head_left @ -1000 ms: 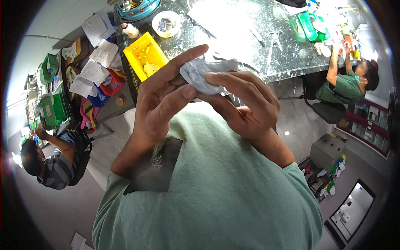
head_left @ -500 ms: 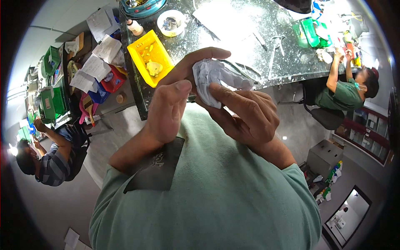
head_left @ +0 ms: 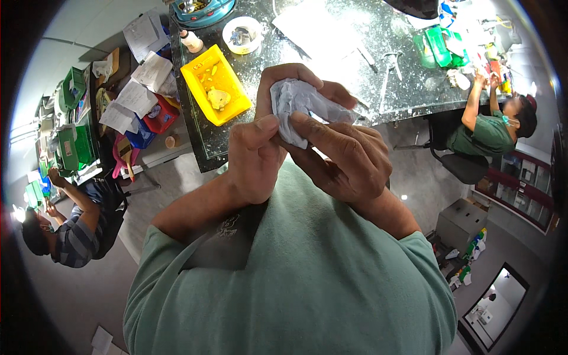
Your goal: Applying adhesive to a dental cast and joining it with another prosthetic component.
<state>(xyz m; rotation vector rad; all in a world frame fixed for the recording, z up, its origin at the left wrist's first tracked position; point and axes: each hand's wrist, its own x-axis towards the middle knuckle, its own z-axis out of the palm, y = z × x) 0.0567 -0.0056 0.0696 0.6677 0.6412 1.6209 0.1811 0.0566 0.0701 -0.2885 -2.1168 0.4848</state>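
Broadly, the speckled dark worktable [head_left: 408, 92] bears the yellow tray [head_left: 235, 112], with a blue container [head_left: 204, 19] beyond the tray, its contents unclear. Right of the tray, the left hand [head_left: 257, 154] curls partly closed around the work, thumb near its edge; the right hand [head_left: 355, 157] pinches its near side between forefinger and thumb. A white tub [head_left: 244, 51] beyond the tray contains indistinct greyish pieces [head_left: 240, 36]. Between the hands, right of the tray, is the grey-white arched piece [head_left: 287, 97]: apparently already moulded, in mid-handling, not set down; what finishing remains cannot be told. Smaller still, the tray holds a pale-yellow lump [head_left: 218, 97] and yellow bits [head_left: 208, 72].
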